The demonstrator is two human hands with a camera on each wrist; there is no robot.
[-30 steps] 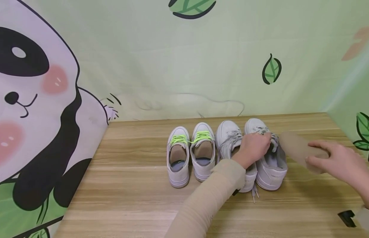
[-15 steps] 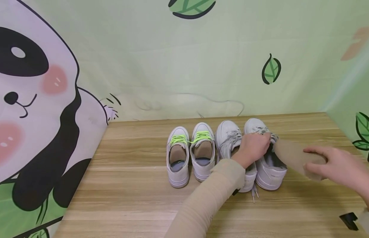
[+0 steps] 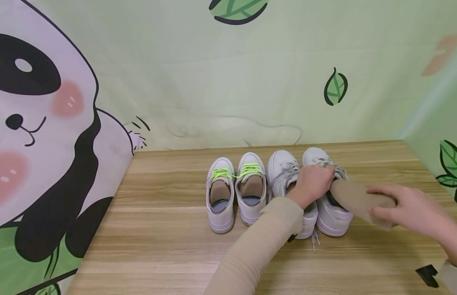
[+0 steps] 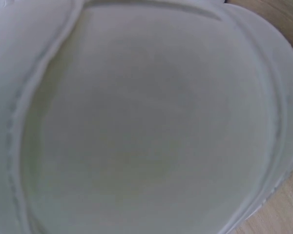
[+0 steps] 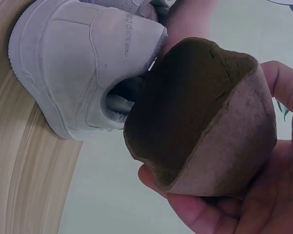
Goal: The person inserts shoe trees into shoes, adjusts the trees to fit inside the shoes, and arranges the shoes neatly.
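At the right end of a row of white sneakers, my left hand (image 3: 314, 180) grips the tongue and laces of the rightmost sneaker (image 3: 334, 221). My right hand (image 3: 410, 207) holds a brown molded-pulp shoe insert (image 3: 355, 200) between thumb and fingers. The insert's rounded front end is at this sneaker's opening and overlaps it. In the right wrist view the insert (image 5: 229, 146) shows its hollow underside, with the sneaker's heel (image 5: 83, 63) beside it. White shoe upper (image 4: 146, 117) fills the left wrist view up close, blurred.
A neighbouring grey-laced sneaker (image 3: 281, 164) is partly hidden under my left forearm. Left of it stand two sneakers with neon-green laces (image 3: 221, 173), brown inserts inside. All rest on a wood-grain surface (image 3: 158, 221), before a panda-and-leaf printed backdrop (image 3: 213, 82).
My right hand has moved left and slightly down, bringing the shoe insert from beside the rightmost sneaker to its opening. My left hand stays at the tongue.
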